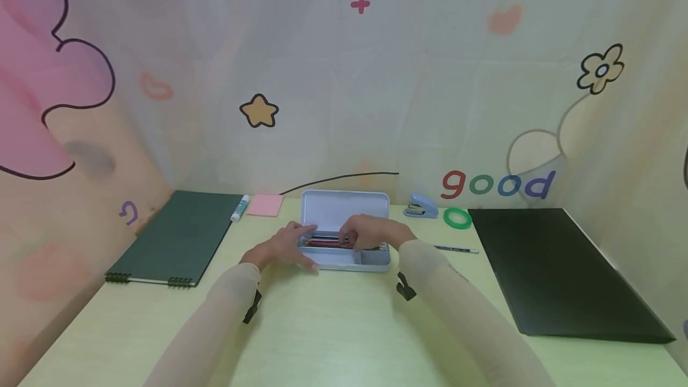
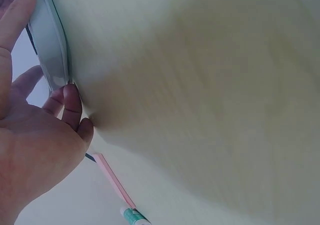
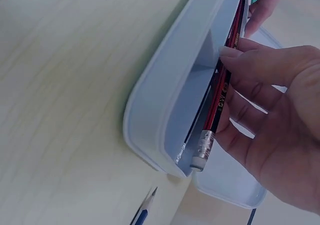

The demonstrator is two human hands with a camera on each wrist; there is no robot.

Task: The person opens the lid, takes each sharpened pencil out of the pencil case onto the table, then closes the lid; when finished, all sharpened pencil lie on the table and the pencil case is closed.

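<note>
"So, biggest first: what's readable?"

"The curtain (image 1: 344, 76) behind the table (image 1: 322, 333) says 'good' in coloured letters. In front of it the pencil case (image 1: 342, 267) stands open, its long side running left to right."

"And the hands?"

"The left hand (image 1: 285, 246) is spread wide at the case's left end. The right hand (image 1: 376, 232) pinches a red-and-black pencil (image 3: 218, 102) between thumb and fingers, so the right is the nearer one."

"Which way does that pencil lie?"

"Lengthwise along the case, from the hand off to the left, its eraser end (image 3: 198, 163) near the case's right end (whether it's clear of the pencils beside it, I can't tell)."

"Any brand?"

"On the glue stick (image 1: 240, 208) the label's too small. Gold lettering on the pinched barrel looks like M&G."
</note>
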